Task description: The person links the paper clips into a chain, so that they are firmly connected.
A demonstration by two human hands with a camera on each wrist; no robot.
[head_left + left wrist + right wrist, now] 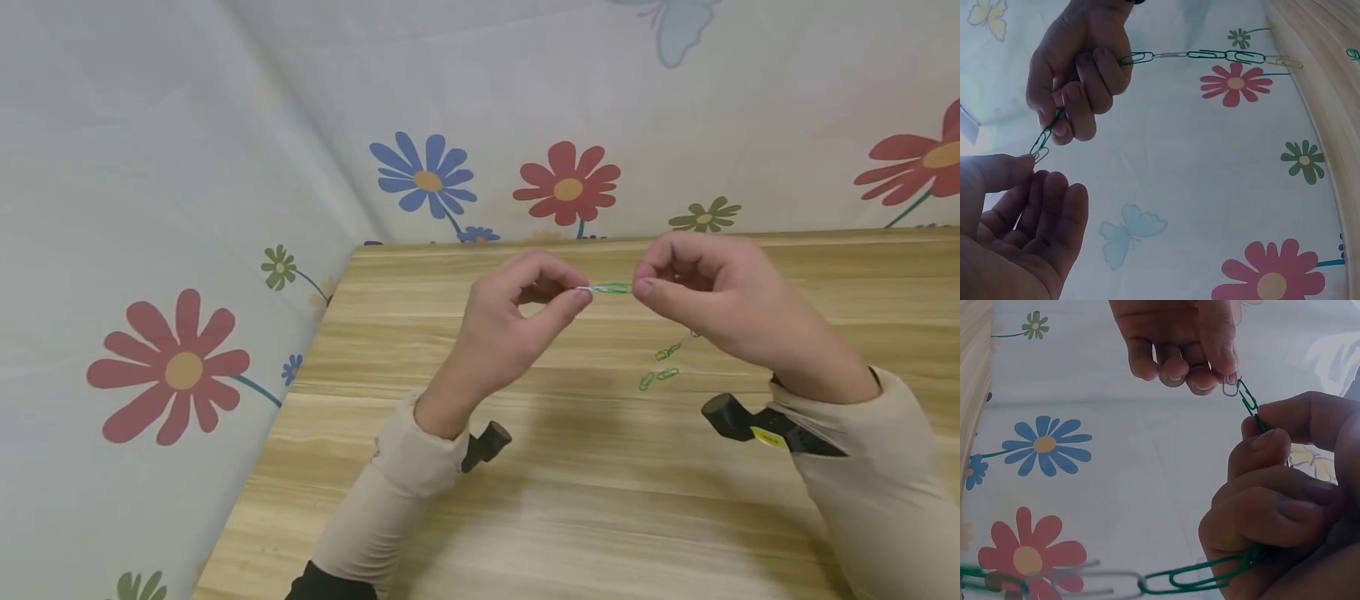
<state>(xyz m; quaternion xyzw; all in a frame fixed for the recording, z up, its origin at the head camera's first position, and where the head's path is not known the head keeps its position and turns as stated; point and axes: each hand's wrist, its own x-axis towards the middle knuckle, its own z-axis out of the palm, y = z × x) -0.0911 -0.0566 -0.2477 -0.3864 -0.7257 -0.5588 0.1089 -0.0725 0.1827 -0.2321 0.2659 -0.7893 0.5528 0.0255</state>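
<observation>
In the head view my left hand point(513, 317) pinches a white paper clip point(584, 289) between thumb and index finger. Linked to it is a green paper clip point(615, 288), whose other end my right hand point(723, 296) pinches. A chain of paper clips point(1207, 55) hangs from the curled lower fingers of the right hand, mostly green with a white one and a yellowish one at its end. In the right wrist view the white clip point(1230, 386) meets the green clip point(1247, 399) between the two hands. The part of the chain inside the right palm is hidden.
Green paper clips point(667, 374) appear below the right hand, near the wooden table's point(570, 500) middle. Behind the table's far edge hangs a light cloth point(480, 75) printed with flowers. A dark camera mount point(738, 419) projects from the right wrist.
</observation>
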